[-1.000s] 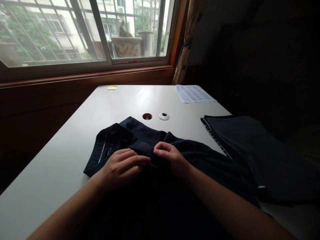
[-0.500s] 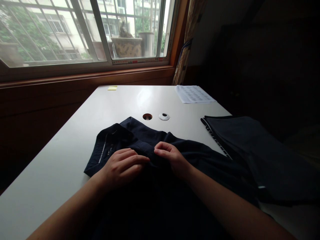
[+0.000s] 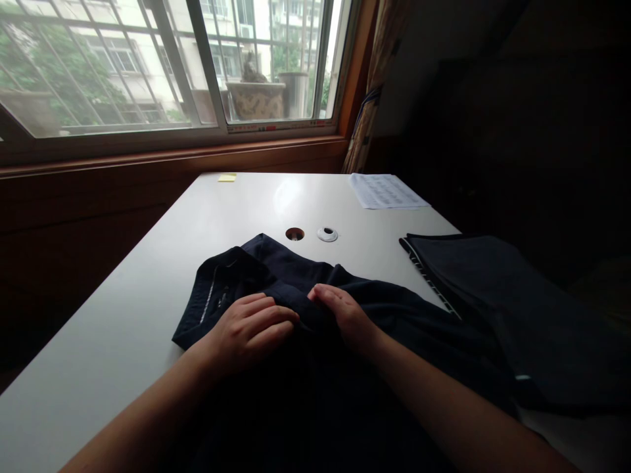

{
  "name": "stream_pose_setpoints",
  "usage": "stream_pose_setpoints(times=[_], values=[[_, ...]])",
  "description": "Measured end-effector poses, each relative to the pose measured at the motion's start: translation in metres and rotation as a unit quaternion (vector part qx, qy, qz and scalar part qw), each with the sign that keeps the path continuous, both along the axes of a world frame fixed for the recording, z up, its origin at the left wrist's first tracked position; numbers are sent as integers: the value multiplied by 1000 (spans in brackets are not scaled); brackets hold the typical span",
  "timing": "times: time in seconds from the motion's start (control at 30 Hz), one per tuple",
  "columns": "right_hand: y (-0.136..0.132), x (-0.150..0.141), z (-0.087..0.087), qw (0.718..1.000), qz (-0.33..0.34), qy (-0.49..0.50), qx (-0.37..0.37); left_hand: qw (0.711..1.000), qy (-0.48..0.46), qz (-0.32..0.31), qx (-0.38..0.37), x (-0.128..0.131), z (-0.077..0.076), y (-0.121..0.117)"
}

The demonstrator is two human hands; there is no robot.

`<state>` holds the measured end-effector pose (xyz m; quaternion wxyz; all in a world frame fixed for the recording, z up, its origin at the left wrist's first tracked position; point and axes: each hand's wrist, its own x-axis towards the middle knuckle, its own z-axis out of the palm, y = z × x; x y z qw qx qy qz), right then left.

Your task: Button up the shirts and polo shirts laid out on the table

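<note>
A dark navy polo shirt (image 3: pixel 315 309) lies spread on the white surface (image 3: pixel 123 309), collar end toward the window, its body running back under the person's forearms. The left hand (image 3: pixel 246 328) rests flat on the cloth just below the collar (image 3: pixel 221 279), fingers extended and holding nothing. The right hand (image 3: pixel 342 312) sits just beside it, fingertips curled and seemingly pinching a ridge of fabric, though the dim cloth hides the grip itself.

To work this fold well, the flat hand should pin the layer underneath while the pinching fingers draw the ridge taut and even, so no crease gets trapped near the collar. Another folded dark garment (image 3: pixel 493 295) lies well apart at the right.
</note>
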<state>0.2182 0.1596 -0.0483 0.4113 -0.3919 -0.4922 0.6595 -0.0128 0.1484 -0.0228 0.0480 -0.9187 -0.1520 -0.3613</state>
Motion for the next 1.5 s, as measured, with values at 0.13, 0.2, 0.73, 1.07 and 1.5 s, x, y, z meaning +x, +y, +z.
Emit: stream_pose_setpoints(times=[0.13,0.2,0.73,1.07,1.5], values=[[6,0,-3,996,12,-57,66,1000,18,7,3,0,1,1],[10,1,-4,993,13,-77,93,999,39,16,5,1,0,2],[45,40,18,889,119,-340,281,973,193,30,-122,-2,-10,11],[3,41,30,766,161,-459,420,966,199,27,-163,-2,0,4],[23,45,10,918,91,-327,202,970,180,9,-163,-3,6,2]])
